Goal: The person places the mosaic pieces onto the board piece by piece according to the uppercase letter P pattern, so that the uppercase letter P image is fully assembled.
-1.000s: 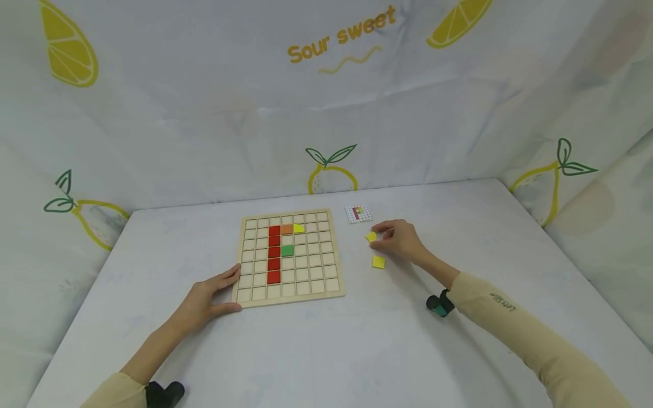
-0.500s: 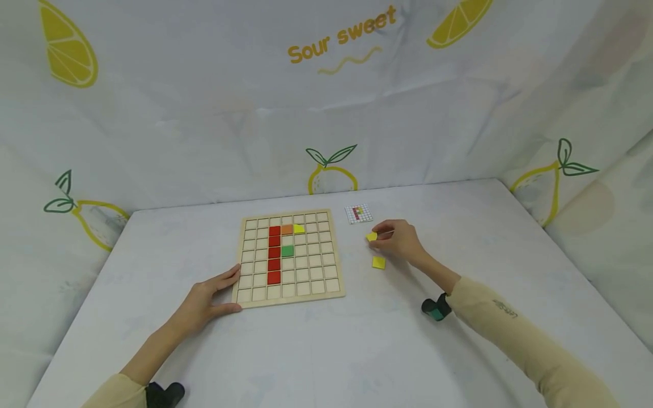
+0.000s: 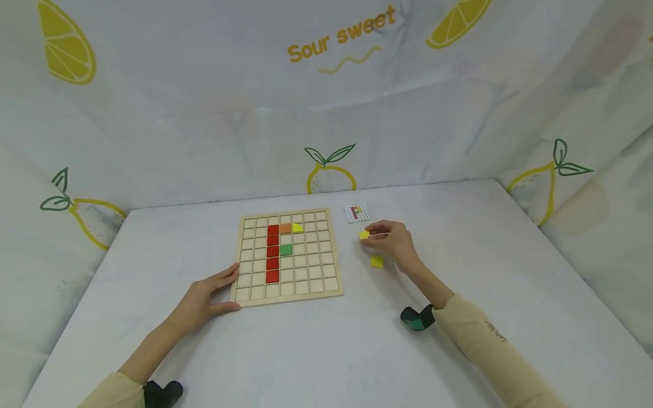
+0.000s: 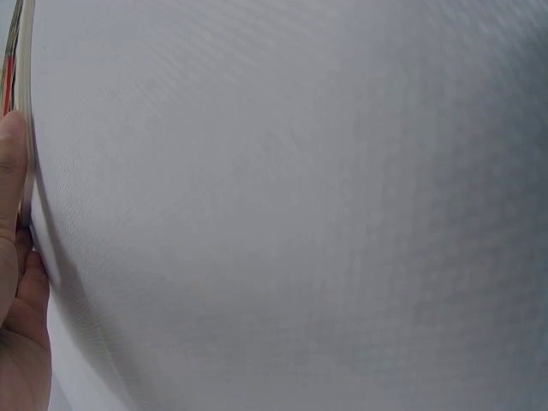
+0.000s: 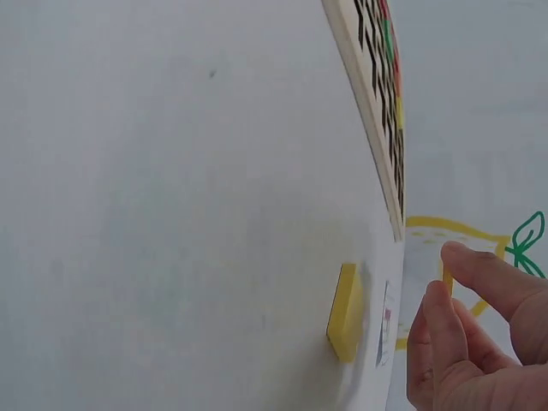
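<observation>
A square wooden grid board (image 3: 301, 274) lies on the table, with a column of several red tiles (image 3: 272, 251) set in its cells. Beside them in the grid sit an orange tile (image 3: 285, 228), a yellow cut-corner tile (image 3: 297, 228) and a green tile (image 3: 285, 249). My left hand (image 3: 199, 304) rests against the board's left edge and near corner, fingers extended. To the right of the board, my right hand (image 3: 393, 241) pinches a small yellow tile (image 3: 364, 235) between thumb and fingertips. Another yellow tile (image 5: 346, 312) lies on the table below that hand.
A small printed card (image 3: 357, 213) with a coloured grid pattern lies behind the right hand, beyond the board's far right corner. A white cloth backdrop (image 3: 204, 141) with lemon prints rises at the table's back edge.
The right hand has shifted slightly left toward the board with the pinched yellow tile. The left hand stays at the board's edge, and the tiles on the grid are unchanged.
</observation>
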`<control>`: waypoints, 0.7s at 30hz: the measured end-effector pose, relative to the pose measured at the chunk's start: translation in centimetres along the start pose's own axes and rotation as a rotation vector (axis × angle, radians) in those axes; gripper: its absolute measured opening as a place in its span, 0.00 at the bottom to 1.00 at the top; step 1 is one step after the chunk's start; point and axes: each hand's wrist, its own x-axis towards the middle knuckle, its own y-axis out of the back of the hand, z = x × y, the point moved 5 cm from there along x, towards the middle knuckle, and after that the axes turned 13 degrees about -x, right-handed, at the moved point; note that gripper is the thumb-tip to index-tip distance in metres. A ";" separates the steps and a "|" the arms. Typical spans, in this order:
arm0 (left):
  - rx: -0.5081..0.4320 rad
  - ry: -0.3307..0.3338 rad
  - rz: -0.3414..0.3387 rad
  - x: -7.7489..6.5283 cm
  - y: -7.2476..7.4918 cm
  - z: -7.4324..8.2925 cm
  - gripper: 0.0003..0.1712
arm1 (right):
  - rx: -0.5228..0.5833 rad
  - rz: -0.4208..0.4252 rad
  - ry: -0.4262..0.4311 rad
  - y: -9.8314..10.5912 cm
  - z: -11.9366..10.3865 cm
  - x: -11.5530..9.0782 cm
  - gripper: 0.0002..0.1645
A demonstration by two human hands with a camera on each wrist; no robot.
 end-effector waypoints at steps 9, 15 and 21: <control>0.003 -0.005 0.003 0.1 0.1 0.0 0.44 | 0.088 0.003 0.018 -2.4 -2.2 -0.5 0.20; 0.005 -0.008 0.007 0.0 0.2 -0.1 0.44 | 0.121 0.000 0.055 -4.7 -4.0 -0.5 0.19; -0.004 -0.012 0.007 0.1 0.2 0.0 0.44 | 0.113 0.007 0.085 -6.6 -5.8 -0.3 0.17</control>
